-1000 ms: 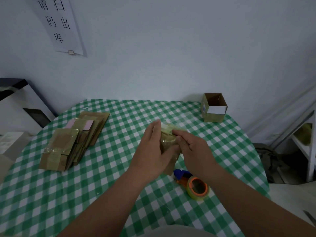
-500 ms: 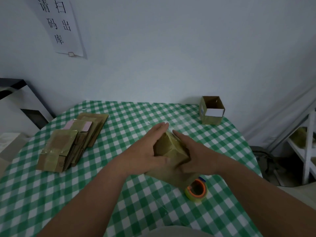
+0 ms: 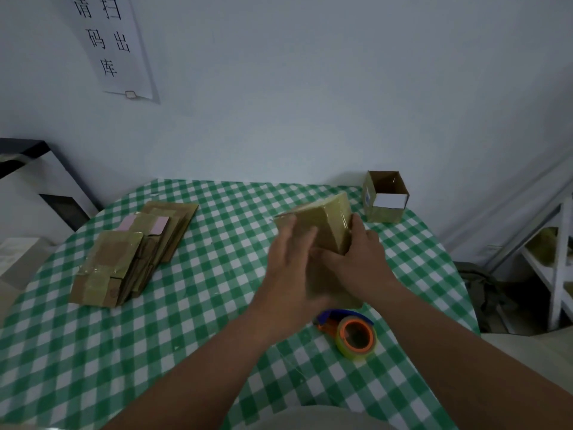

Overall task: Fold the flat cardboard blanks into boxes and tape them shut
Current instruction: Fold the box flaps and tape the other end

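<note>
Since half a second ago the cardboard box (image 3: pixel 322 225) has been carried away from the body toward the far right of the surface (image 3: pixel 192 305), and the tape roll, then half hidden beneath it, now lies in full view. The left hand (image 3: pixel 290 262) lies flat against the box's near-left face, its fingers straight and blurred. The right hand (image 3: pixel 361 259) grips the box from the right, fingers curled round its lower corner and thumb up along the glossy taped side. The box is tilted, one corner pointing up, and held above the green-and-white checked cloth. Just below the hands lies the tape roll (image 3: pixel 356 336) with its orange core, a blue-handled cutter (image 3: pixel 336 316) touching it. An open-topped box (image 3: pixel 386 197) stands at the far right edge, near the held box. Well to the left sits a stack of flat cardboard blanks (image 3: pixel 130 252). A paper notice (image 3: pixel 111 45) hangs on the wall.
</note>
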